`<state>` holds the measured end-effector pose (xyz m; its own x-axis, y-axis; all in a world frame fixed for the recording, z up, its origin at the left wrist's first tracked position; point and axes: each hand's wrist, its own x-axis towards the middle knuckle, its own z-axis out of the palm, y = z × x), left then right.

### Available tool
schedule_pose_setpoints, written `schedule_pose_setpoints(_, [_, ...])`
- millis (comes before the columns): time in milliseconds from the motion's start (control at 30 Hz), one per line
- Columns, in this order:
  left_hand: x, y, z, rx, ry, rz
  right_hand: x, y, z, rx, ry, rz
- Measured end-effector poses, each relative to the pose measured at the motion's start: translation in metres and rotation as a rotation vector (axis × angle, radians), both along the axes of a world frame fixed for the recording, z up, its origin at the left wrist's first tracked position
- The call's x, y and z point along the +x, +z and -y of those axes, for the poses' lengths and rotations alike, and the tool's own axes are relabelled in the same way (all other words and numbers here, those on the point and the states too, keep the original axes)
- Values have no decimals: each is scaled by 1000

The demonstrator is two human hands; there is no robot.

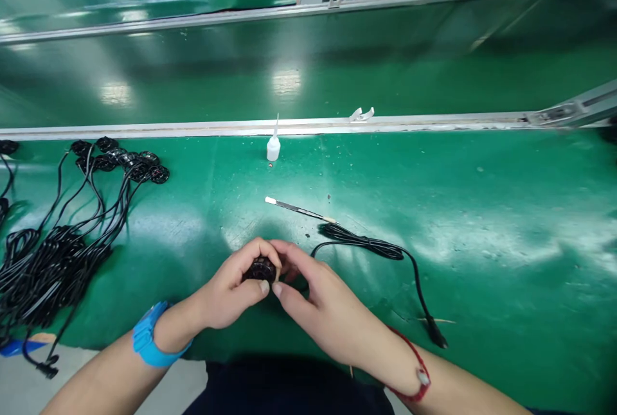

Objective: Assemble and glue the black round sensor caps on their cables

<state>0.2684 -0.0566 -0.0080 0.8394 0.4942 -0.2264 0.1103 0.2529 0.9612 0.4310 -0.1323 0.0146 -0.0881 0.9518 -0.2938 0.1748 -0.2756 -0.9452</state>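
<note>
Green bench mat (482,209), glossy, scuffed and speckled mid-field. Aluminium rail (193,127) along far edge; white clip (361,114) on rail. Small white dropper bottle (273,147) upright just before rail. Thin metal tool (299,209) lying flat near centre. Black cable (366,246) loosely folded just right of tool, plug end (438,338) near front edge. Heap of black cables (43,267) at left, round black heads (120,161) fanned toward rail.

We see through one head-worn camera, facing forward and down. The green worktop (482,209) lies close beneath us.
</note>
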Motion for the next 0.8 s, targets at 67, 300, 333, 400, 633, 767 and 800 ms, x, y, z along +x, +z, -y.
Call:
schedule_pose_setpoints(67, [1, 2, -1, -29, 10, -17, 0, -2, -1, -4, -3, -40])
schedule_pose_setpoints(300, [5, -2, 2, -227, 103, -73, 0, -6, -5, -74, 30, -166])
schedule_pose_setpoints(333, [5, -3, 2, -238, 113, -75, 0, -6, -5, -78, 32, -178])
schedule_pose_setpoints(400, [6, -3, 3, -241, 133, -80, 0, -6, -5, -80, 28, -188])
schedule_pose_setpoints(633, [9, 0, 3, -162, 159, -130, -3, -12, -4, -71, 13, -133])
schedule_pose_setpoints(767, [11, 1, 4, -60, 163, -139, -5, -15, -2, -46, 2, -99])
schedule_pose_setpoints(800, [11, 1, 4, -27, 165, -138, -6, -16, -2, -39, -2, -91])
